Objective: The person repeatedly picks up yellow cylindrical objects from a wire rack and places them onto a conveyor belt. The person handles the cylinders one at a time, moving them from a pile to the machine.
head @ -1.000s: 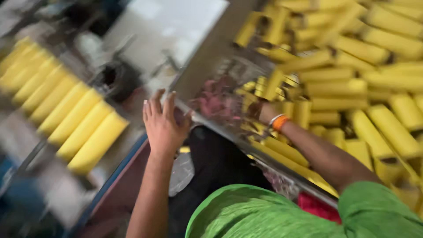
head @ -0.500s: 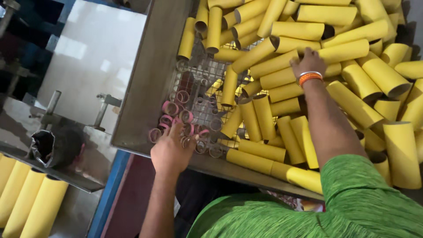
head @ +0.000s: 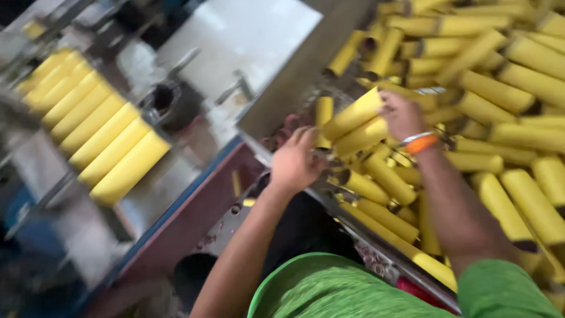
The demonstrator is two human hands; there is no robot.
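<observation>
A metal bin (head: pixel 282 94) on the right holds a heap of yellow cardboard tubes (head: pixel 506 88). My right hand (head: pixel 400 115), with an orange band on its wrist, grips a yellow tube (head: pixel 352 115) lifted off the heap. A second tube (head: pixel 360 136) lies just under it, touching the hand. My left hand (head: pixel 294 162) reaches over the bin's near edge with fingers spread toward those tubes, by some small pink rings (head: pixel 288 125). Whether it holds anything is blurred.
On the left, a row of yellow tubes (head: pixel 100 132) lies side by side on a machine bed. Between that row and the bin sit a dark round opening (head: pixel 168 100) and a white panel (head: pixel 247 29). A blue and red frame edge (head: pixel 194 194) runs below.
My right hand came back from deep in the heap and now grips a tube near the bin's front. My left hand stayed at the bin's edge. The view swung left, showing the tube row.
</observation>
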